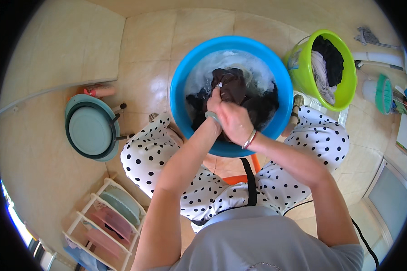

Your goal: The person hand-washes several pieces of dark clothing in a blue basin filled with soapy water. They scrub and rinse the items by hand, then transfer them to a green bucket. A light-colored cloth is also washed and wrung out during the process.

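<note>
A large blue basin [178, 86] stands between my feet, holding foamy water [208, 63] and dark wet clothes [264, 106]. Above the water a bunched dark brown garment [233, 86] is lifted in my hands. My left hand [214, 101], with a green bangle at its wrist, is closed on the cloth. Close against it, partly overlapping, my right hand [236, 123] is also closed on the garment. Its fingers are slightly blurred and mostly hidden from above.
Right of the basin, a lime-green bucket [296, 67] holds black and pale clothes. Teal and grey basins [90, 128] lean at the left wall. A white rack [90, 205] with several coloured basins stands lower left. An orange stool [235, 179] shows beneath me.
</note>
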The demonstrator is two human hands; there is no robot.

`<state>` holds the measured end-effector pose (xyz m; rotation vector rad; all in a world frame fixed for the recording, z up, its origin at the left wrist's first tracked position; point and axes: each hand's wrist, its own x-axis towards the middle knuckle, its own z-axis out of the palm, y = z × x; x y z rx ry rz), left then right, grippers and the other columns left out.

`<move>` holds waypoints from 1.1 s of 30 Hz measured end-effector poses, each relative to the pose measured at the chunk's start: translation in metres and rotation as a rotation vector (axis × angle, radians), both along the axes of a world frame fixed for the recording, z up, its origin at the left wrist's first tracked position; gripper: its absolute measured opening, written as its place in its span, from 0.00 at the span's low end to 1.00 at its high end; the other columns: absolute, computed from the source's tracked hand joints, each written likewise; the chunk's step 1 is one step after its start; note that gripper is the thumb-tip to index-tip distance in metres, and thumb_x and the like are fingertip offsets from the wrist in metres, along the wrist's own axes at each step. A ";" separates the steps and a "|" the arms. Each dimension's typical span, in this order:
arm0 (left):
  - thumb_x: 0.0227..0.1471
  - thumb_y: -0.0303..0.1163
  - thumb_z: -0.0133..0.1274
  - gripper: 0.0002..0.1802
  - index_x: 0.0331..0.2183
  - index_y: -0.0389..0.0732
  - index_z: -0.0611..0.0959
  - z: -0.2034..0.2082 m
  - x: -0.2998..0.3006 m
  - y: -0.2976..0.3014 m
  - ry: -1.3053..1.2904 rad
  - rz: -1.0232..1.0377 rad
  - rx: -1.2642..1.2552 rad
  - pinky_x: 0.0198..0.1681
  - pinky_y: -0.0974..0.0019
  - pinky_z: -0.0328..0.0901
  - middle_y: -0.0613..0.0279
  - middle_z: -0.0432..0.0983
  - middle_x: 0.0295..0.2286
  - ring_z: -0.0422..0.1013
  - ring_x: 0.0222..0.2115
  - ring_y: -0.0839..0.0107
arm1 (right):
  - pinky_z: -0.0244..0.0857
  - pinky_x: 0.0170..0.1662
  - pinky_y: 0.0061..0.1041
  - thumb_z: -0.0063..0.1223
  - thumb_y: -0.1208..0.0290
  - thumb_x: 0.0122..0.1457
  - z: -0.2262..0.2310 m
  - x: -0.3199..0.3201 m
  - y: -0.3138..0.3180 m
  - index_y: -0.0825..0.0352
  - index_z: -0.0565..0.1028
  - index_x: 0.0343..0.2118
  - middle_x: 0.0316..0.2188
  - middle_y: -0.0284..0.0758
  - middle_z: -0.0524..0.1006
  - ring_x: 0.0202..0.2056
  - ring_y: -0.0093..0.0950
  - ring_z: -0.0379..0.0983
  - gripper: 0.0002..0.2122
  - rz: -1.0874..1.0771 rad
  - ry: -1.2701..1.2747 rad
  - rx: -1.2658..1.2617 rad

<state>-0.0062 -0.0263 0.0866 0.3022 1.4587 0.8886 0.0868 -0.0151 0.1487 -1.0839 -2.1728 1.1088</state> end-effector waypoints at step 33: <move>0.60 0.43 0.37 0.20 0.47 0.45 0.75 0.007 0.033 -0.017 -0.642 0.632 -0.209 0.49 0.60 0.65 0.61 0.74 0.44 0.70 0.44 0.63 | 0.67 0.27 0.45 0.42 0.67 0.57 -0.044 0.020 0.051 0.64 0.70 0.29 0.22 0.46 0.75 0.25 0.46 0.74 0.08 0.068 -0.538 0.071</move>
